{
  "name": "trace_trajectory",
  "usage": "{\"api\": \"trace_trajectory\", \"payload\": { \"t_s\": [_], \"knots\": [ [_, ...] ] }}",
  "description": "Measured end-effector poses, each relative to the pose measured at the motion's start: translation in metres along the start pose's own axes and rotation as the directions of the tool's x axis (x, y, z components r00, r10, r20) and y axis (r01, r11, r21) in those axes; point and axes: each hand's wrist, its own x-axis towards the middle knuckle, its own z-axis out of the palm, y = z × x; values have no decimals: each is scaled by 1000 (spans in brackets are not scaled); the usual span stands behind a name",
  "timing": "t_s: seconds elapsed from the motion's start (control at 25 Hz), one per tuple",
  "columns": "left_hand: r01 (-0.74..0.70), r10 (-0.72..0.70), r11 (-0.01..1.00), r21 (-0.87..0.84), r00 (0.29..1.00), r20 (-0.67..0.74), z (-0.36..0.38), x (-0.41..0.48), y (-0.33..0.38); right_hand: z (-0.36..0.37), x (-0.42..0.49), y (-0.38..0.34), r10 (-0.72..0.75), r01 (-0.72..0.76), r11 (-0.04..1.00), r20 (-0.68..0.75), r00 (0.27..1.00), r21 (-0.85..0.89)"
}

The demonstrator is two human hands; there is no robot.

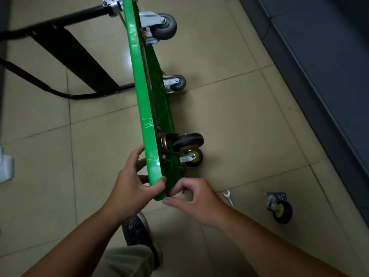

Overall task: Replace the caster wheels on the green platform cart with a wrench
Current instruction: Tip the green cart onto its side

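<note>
Green platform cart (139,96) tipped on edge on beige floor tiles (239,120). Near corner gripped by left hand (131,186), fingers curled round rim. Right hand (197,200) curled at underside; pinching or not, cannot tell. Wrench (228,197) and loose caster (279,206) on tiles rightward, near dark grey ledge (319,56).

Legible text, labels, brands, numbers, signs: none. Nothing readable on green platform cart (137,76), on loose caster wheel (282,211) at near right, or on wrench (228,197) beside it on the floor.
</note>
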Motion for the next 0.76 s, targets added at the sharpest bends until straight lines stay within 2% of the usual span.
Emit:
{"api": "trace_trajectory", "payload": {
  "t_s": [0.12, 0.28, 0.36, 0.44, 0.56, 0.6, 0.68, 0.76],
  "knots": [
    [-60, 60, 998, 2, 998, -32, 8, 0, -2, -14, 13, 11, -119, 115, 992, 79, 990, 56],
    [-121, 123, 992, 21, 986, -114, 16, -2, -7, -36, 26, 20, -216, 214, 976, 287, 933, 41],
    [-151, 149, 989, -1, 981, -127, 14, -7, -8, -36, 22, 22, -239, 237, 971, 284, 929, 39],
    [-157, 154, 987, -21, 981, -116, 16, -12, -11, -26, 12, 24, -259, 257, 966, 195, 946, 34],
    [-184, 180, 983, -26, 979, -98, 26, -32, -15, 4, -19, 37, -315, 317, 948, -71, 947, 24],
    [-203, 200, 979, -27, 975, -95, 30, -39, -19, 17, -32, 45, -347, 353, 935, -179, 920, 3],
    [-245, 242, 969, -23, 966, -94, 38, -49, -30, 42, -51, 62, -426, 425, 900, -391, 816, -94],
    [-244, 242, 970, -15, 965, -103, 41, -62, -37, 67, -64, 78, -453, 453, 880, -531, 716, -141]
  ]
}}
